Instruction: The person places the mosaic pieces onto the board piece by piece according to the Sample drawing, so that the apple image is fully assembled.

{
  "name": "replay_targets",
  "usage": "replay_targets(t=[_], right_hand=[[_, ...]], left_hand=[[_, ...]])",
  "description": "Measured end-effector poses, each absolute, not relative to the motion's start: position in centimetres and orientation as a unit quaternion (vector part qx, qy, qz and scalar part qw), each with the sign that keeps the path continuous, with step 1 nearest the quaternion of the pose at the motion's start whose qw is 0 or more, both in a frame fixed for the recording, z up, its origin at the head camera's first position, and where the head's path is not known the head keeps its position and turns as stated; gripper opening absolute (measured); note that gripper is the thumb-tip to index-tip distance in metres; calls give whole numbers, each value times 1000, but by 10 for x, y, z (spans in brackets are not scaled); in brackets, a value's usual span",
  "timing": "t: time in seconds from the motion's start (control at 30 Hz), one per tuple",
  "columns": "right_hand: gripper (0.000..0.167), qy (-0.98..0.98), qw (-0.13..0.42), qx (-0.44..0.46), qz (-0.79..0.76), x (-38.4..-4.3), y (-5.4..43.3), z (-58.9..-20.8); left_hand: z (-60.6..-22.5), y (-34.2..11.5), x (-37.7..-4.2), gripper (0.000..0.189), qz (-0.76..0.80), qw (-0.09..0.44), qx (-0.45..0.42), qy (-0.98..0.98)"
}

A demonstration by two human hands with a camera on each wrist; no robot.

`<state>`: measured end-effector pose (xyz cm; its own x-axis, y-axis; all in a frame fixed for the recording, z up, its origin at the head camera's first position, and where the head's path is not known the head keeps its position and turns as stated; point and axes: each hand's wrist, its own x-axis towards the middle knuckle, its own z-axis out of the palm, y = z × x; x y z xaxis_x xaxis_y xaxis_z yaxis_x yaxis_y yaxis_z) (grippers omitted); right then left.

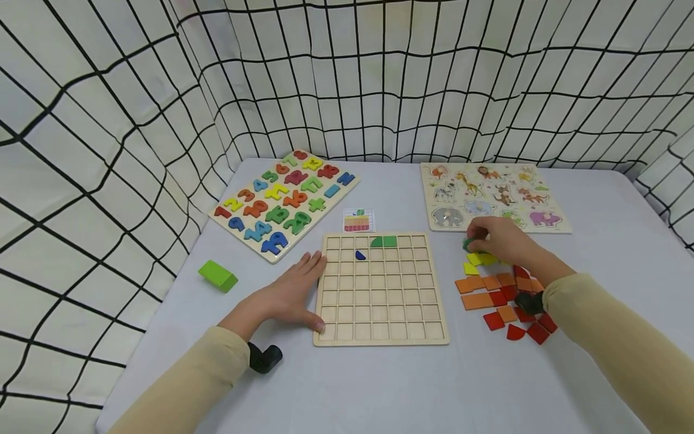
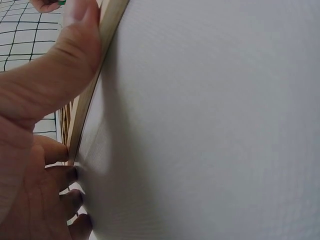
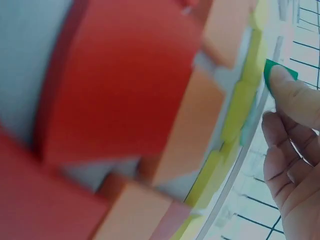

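Two hands are working: the right hand (image 1: pixel 504 242) is pinching a green tile (image 3: pixel 268 64) beyond the yellow tiles (image 1: pixel 484 259); the left hand (image 1: pixel 290 295), thumb apart from straightish fingers, is touching the wooden grid board's (image 1: pixel 379 289) left edge. Picking seems under way; next is probably needing a clean lift. One tile corner is pointing upper-left in the right-wrist view; the thumb is hiding its long axis.

The grid board (image 1: pixel 378 298) is pale tan, the pieces (image 1: pixel 389 242) on it green and blue. Right of it lie yellow, orange and red tiles (image 1: pixel 477 301); left, a lime-green block (image 1: pixel 218 276).
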<state>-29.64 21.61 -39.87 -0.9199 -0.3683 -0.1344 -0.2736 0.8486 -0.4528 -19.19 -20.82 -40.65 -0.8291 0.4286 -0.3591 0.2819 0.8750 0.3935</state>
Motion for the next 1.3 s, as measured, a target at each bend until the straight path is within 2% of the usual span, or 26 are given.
replay_targets(t=[0.2, 0.43, 0.77, 1.3], right_hand=[[12, 933, 98, -178, -298, -297, 197, -398], [16, 897, 144, -208, -362, -300, 153, -399], [10, 902, 153, -254, -314, -301, 101, -400], [9, 917, 157, -254, -265, -299, 84, -401]], left_hand=[[-406, -208, -192, 131, 164, 222, 187, 943], [-407, -207, -192, 131, 166, 220, 192, 942], [-409, -210, -192, 132, 165, 218, 190, 943], [-411, -212, -192, 133, 169, 209, 201, 942]])
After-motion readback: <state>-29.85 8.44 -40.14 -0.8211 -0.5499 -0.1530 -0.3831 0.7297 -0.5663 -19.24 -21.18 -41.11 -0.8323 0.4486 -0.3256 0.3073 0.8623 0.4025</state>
